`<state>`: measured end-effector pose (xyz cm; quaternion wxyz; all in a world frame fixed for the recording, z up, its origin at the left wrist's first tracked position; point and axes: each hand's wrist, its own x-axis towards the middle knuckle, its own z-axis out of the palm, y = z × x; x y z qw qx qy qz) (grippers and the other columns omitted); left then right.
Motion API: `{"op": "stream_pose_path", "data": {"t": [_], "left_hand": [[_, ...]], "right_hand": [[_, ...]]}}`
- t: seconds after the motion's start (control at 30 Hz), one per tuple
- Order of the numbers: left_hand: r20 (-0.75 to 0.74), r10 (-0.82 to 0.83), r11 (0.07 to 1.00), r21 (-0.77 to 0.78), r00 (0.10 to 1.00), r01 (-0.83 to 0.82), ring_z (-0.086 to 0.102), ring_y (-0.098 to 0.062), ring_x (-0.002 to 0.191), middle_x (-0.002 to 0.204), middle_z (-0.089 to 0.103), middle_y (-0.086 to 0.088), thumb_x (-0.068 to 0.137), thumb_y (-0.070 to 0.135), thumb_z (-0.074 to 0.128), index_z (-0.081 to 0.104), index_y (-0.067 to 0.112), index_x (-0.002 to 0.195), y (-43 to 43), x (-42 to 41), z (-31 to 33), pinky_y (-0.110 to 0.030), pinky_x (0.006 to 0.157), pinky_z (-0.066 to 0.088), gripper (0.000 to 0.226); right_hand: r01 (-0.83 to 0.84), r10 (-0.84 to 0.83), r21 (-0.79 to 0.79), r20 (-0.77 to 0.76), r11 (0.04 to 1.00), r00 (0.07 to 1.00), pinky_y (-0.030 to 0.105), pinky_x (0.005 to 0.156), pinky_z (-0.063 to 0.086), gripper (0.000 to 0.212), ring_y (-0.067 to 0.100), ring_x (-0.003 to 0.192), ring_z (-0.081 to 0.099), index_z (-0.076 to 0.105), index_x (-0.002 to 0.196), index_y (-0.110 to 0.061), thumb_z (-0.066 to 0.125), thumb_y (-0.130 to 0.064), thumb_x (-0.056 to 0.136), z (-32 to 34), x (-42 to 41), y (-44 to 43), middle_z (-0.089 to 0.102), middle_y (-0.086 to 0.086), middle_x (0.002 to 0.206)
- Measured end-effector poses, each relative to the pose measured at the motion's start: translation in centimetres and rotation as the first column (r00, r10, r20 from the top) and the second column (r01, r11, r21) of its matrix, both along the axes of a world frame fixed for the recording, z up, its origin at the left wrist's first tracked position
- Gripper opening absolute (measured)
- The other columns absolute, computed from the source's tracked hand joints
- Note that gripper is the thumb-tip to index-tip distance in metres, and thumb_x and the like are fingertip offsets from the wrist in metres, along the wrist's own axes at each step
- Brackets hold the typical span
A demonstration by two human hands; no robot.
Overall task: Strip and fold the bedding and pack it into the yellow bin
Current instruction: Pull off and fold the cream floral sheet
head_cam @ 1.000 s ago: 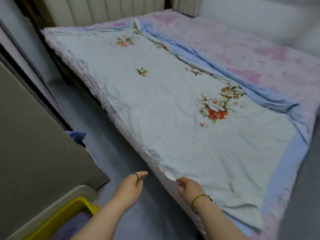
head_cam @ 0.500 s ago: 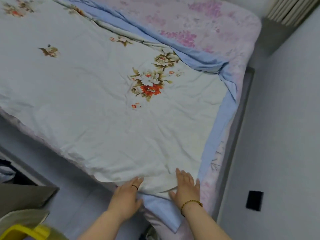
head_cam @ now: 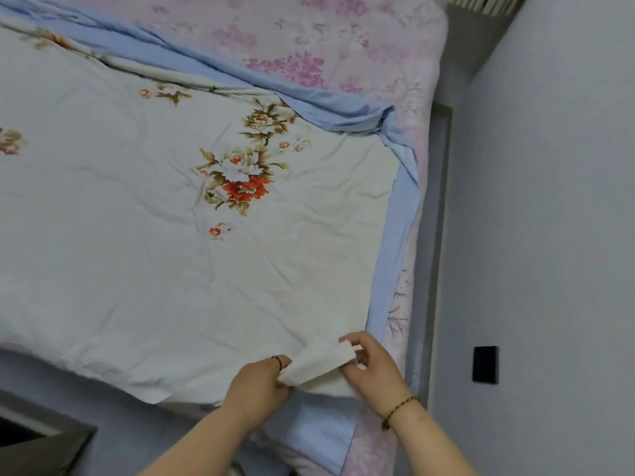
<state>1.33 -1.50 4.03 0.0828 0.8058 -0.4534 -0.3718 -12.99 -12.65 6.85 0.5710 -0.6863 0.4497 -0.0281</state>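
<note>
Floral sheet (head_cam: 154,218) lies spread flat, filling the view from 9 o'clock inward. Its near corner is lifted down at 6 o'clock: left hand (head_cam: 261,383) pinches one end of it, and right hand (head_cam: 372,367) has its fingers curled round the other. Blue sheet (head_cam: 397,235) peeks out underneath toward 3 o'clock, on the pink flowery bed (head_cam: 343,36).
</note>
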Motion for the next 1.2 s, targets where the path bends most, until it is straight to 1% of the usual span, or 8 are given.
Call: {"op": "stream_pose_path", "data": {"t": [0.17,0.3,0.37,0.5,0.63,0.77,0.97,1.2], "left_hand": [[-0.091,0.033,0.975,-0.215,0.995,-0.053,0.05,0.001,0.075,0.064,0.042,0.013,0.057,0.043,0.029,0.04,0.015,0.065,0.3,-0.1,1.9,-0.009,0.061,0.031,0.031],[-0.167,0.038,0.934,-0.345,0.985,-0.095,0.048,0.004,0.089,0.078,0.054,0.036,0.054,0.051,0.032,0.061,0.033,0.081,-0.3,-0.8,3.7,-0.003,0.065,0.034,0.044],[-0.159,0.035,0.919,-0.384,0.987,-0.094,0.047,0.007,0.083,0.087,0.046,0.05,0.051,0.054,0.027,0.057,0.033,0.086,-0.7,-1.0,4.7,-0.002,0.068,0.034,0.051],[-0.114,0.091,0.9,-0.416,0.989,-0.131,0.047,0.003,0.09,0.074,0.044,0.035,0.045,0.055,0.023,0.058,0.028,0.1,-0.6,-1.2,5.7,0.001,0.069,0.035,0.071],[0.068,0.165,0.775,-0.626,0.984,-0.087,0.056,-0.008,0.08,0.081,0.055,0.025,0.055,0.052,0.046,0.057,0.02,0.099,-0.3,-2.5,6.2,-0.008,0.061,0.044,0.056],[0.082,0.247,0.749,-0.649,0.965,-0.136,0.062,-0.008,0.061,0.073,0.069,0.006,0.058,0.048,0.045,0.046,0.021,0.1,-0.6,-3.6,7.3,-0.018,0.056,0.05,0.05],[0.006,0.416,0.726,-0.604,0.91,-0.328,0.06,-0.036,0.066,0.075,0.069,-0.009,0.066,0.024,0.045,0.063,0.007,0.1,-0.5,-1.9,8.8,-0.032,0.065,0.041,0.041],[0.287,0.419,0.761,-0.628,0.861,-0.161,0.056,-0.025,0.04,0.047,0.061,0.001,0.047,0.005,0.055,0.066,0.013,0.065,0.4,2.2,8.5,-0.025,0.056,0.043,0.022]], "right_hand": [[-0.055,0.054,0.123,0.011,0.991,0.998,-0.007,0.078,0.034,0.072,-0.005,0.097,0.049,0.025,0.138,-0.016,0.067,-0.001,0.08,1.2,-0.1,0.5,0.038,-0.002,0.117],[-0.016,-0.01,0.299,0.085,0.954,0.996,-0.002,0.071,0.041,0.074,-0.012,0.085,0.055,0.034,0.127,-0.022,0.079,-0.018,0.068,2.3,-0.3,0.6,0.048,-0.014,0.1],[0.064,-0.102,0.327,0.101,0.943,0.99,0.004,0.071,0.046,0.038,-0.002,0.088,0.058,0.055,0.107,-0.022,0.071,-0.006,0.077,2.9,-0.8,0.6,0.06,-0.015,0.094],[0.121,-0.162,0.261,0.144,0.958,0.976,0.006,0.062,0.045,0.024,-0.01,0.058,0.056,0.063,0.069,-0.014,0.062,0.007,0.082,3.4,-1.1,1.2,0.063,-0.014,0.056],[0.213,-0.232,0.116,0.194,0.97,0.953,0.014,0.057,0.034,0.022,0.004,0.06,0.041,0.056,0.073,0.016,0.06,-0.003,0.084,3.9,0.4,2.4,0.047,0.005,0.065],[0.228,-0.228,0.027,0.216,0.973,0.949,0.008,0.05,0.034,0.035,-0.003,0.046,0.044,0.048,0.055,-0.012,0.054,0.0,0.088,5.1,2.5,3.3,0.049,-0.014,0.043],[0.203,-0.163,-0.115,0.287,0.972,0.944,0.007,0.067,0.039,0.03,-0.008,0.069,0.053,0.056,0.066,-0.023,0.057,-0.003,0.088,7.2,4.0,4.0,0.057,-0.013,0.067],[0.248,-0.133,-0.268,0.383,0.931,0.914,0.011,0.053,0.031,0.024,0.001,0.053,0.04,0.04,0.054,-0.025,0.048,-0.027,0.077,9.8,4.9,4.9,0.043,-0.016,0.049]]}}
